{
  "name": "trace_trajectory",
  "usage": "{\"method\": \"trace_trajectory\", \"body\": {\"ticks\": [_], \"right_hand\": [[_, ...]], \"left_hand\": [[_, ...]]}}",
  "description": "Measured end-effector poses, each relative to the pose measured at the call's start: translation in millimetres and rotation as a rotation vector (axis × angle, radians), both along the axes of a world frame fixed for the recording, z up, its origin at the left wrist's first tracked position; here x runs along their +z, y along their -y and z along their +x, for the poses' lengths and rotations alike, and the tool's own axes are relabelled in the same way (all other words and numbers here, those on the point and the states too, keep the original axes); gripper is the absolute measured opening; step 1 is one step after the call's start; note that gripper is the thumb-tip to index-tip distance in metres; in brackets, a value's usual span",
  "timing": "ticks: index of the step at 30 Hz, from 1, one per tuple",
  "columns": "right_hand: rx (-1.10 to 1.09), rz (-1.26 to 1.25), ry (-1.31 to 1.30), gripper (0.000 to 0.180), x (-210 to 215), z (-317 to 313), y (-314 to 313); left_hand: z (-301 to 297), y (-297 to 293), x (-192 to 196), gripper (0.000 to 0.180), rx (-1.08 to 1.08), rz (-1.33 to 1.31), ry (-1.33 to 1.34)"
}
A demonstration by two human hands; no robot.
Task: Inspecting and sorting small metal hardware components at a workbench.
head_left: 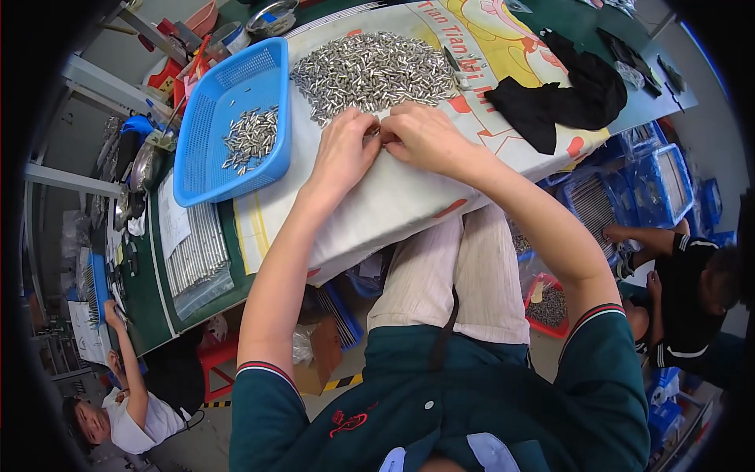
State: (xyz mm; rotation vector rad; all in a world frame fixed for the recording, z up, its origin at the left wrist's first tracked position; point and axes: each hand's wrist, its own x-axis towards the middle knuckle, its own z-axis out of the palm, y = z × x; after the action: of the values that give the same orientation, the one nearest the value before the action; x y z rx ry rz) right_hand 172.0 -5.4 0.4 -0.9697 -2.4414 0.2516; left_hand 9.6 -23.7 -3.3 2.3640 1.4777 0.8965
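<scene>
My left hand and my right hand meet at the near edge of a big heap of small silvery metal pins. Both have their fingers bent and pinched together, fingertips nearly touching. Whatever lies between the fingertips is too small and too covered to make out. The heap rests on a white printed cloth with yellow and red patterns. To the left of my hands stands a blue plastic basket, holding a smaller group of the same kind of pins toward its right side.
A black cloth garment lies right of the heap. Bagged metal rods lie left on the green tabletop. Below right is a red bin of small parts. One co-worker is at lower left, another at right.
</scene>
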Motion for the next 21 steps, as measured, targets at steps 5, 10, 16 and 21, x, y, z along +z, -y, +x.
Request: {"method": "trace_trajectory", "body": {"ticks": [5, 10, 16, 21], "right_hand": [[-0.027, 0.038, 0.027, 0.01, 0.2, -2.3, 3.4], [-0.081, -0.015, -0.004, 0.01, 11.6, -1.7, -3.7], [0.024, 0.095, 0.089, 0.007, 9.2, -24.0, -15.5], [0.069, 0.123, 0.216, 0.007, 9.8, -31.3, -23.5]], "left_hand": [[0.6, 2.3, -5.2, 0.01, -0.004, 0.102, -0.053], [-5.9, 11.0, -3.7, 0.011, -0.008, 0.104, -0.038], [-9.2, 20.8, -8.7, 0.011, 0.062, 0.104, 0.017], [-6.0, 21.4, -7.9, 0.012, 0.064, 0.113, 0.034]]}}
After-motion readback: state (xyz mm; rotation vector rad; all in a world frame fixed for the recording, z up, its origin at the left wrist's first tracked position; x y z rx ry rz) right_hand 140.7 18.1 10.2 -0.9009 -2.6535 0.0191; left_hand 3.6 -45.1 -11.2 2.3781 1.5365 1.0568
